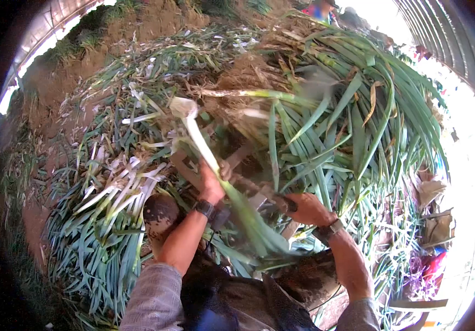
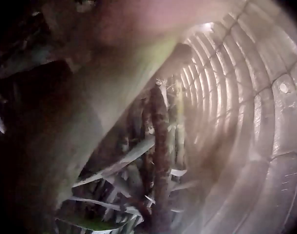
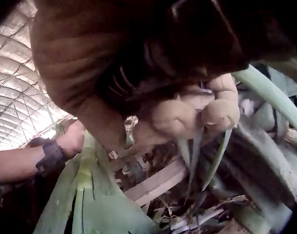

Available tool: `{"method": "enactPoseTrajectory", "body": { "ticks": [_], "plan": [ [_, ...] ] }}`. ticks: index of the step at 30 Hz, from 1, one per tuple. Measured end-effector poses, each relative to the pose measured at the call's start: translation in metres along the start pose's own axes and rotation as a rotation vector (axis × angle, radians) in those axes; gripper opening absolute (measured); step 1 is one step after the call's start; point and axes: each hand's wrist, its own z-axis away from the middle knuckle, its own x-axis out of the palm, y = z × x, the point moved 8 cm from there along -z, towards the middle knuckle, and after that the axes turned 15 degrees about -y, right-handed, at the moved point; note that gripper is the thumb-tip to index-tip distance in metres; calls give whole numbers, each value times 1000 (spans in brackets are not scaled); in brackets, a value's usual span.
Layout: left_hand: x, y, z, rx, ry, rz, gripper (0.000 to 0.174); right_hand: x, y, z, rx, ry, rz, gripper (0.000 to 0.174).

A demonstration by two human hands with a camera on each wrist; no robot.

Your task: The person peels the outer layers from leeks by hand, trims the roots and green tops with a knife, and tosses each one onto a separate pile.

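Observation:
My left hand (image 1: 211, 185) grips a leek (image 1: 200, 135) round its lower stem. The leek slants across in front of me, root end up and left, green leaves hanging toward my lap. In the left wrist view its pale green stem (image 2: 109, 97) is large and blurred. My right hand (image 1: 309, 209) has its fingers curled round a dark-ended handle (image 1: 290, 204), beside the leek's leaves; I cannot tell what kind of tool it is. From the right wrist, the curled fingers (image 3: 173, 117) show close up, with narrow leaf strips below them.
A large heap of untrimmed leeks (image 1: 369, 105) lies front right, roots toward the middle. At left are white-stemmed leeks (image 1: 119, 190) in a pile. Leaf scraps (image 1: 138, 94) cover the ground. A wooden frame (image 1: 185, 168) stands between my knees. Another person (image 1: 321, 10) is far off.

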Motion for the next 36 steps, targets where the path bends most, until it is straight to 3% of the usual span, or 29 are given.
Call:
{"method": "enactPoseTrajectory", "body": {
  "ticks": [1,2,4,5,7,8,12,14,15,16,17,18,19,21,22,24,25,26,28,29,30,32,34,35,36],
  "plan": [
    [21,4,4,24,-97,-76,76,-3,0,1,-11,55,-11,30],
    [16,-5,9,-29,135,-40,75,-2,0,-1,-13,64,-11,30],
    [31,-10,5,46,-83,-54,73,-16,-6,2,-86,282,30,30],
    [33,-12,6,45,-95,-56,73,-15,-3,-1,-70,324,22,30],
    [69,-11,14,-9,-359,27,72,-22,-13,-4,-70,361,24,37],
    [74,-9,15,-7,-366,18,72,-27,-18,-6,-71,387,22,46],
    [74,-14,15,-4,-363,32,71,-34,-21,-11,-109,490,-53,37],
    [68,-19,14,-62,-259,36,72,-31,-25,-17,-137,460,-30,34],
    [77,-14,12,-3,-422,32,72,-24,-25,-23,-125,411,1,33],
    [55,-11,8,24,-186,-21,69,-19,-23,-26,-110,361,30,33],
    [37,-1,5,192,37,-104,68,-8,-11,-32,-9,186,37,38],
    [31,12,12,359,263,-185,66,-6,-6,-28,-3,193,35,38],
    [5,-1,9,159,289,-4,64,2,-3,-26,-23,118,62,36],
    [-11,21,17,186,353,-42,64,13,4,-20,-40,40,83,35],
    [0,41,22,166,426,6,64,21,7,-16,-49,-25,38,36],
    [21,104,25,415,450,-149,59,30,11,-4,-73,-97,-20,38],
    [-10,133,9,416,240,-220,59,19,5,5,-56,-48,-30,37],
    [-13,175,15,530,396,-327,67,8,1,12,-40,0,-37,35],
    [25,254,27,562,396,-297,68,15,29,7,1,-10,32,34],
    [26,304,31,684,288,-353,64,10,33,9,28,15,68,35],
    [27,356,29,593,-137,-493,59,20,58,3,75,15,127,39],
    [116,402,89,900,506,-526,58,15,56,9,30,118,92,41],
    [148,457,113,888,345,-749,58,3,33,16,175,-60,66,40],
    [155,476,133,890,366,-776,58,15,48,11,91,-27,20,37],
    [169,491,145,857,395,-946,60,0,22,20,84,-5,15,36]
  ]
}}
